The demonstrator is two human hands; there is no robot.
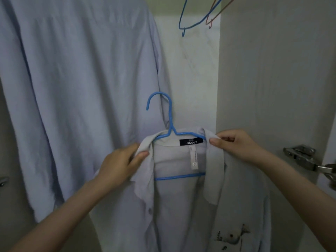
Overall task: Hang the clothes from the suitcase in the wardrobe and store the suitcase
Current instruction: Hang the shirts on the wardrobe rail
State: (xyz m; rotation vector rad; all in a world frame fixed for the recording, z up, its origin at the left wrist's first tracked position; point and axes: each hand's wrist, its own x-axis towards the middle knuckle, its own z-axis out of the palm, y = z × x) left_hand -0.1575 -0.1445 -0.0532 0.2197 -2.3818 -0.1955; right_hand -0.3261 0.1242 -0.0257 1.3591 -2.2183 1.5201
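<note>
Both hands pinch the pale shirt (pixel 174 197) at its shoulders, left hand (pixel 121 161) and right hand (pixel 234 145) either side of the blue hanger (pixel 170 131), whose hook rises midway between them, while the spare hangers (pixel 198 19) hang well above the right hand.

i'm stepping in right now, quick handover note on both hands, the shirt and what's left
Left hand: grip on the left collar of the pale grey collared shirt.
Right hand: pinching the right collar.
The shirt sits on the blue wire hanger, held up in front of the open wardrobe, not yet hooked.
Done: a light blue shirt already hangs on the left.
Left: hook this hanger on the rail. Suitcase is out of view.
</note>
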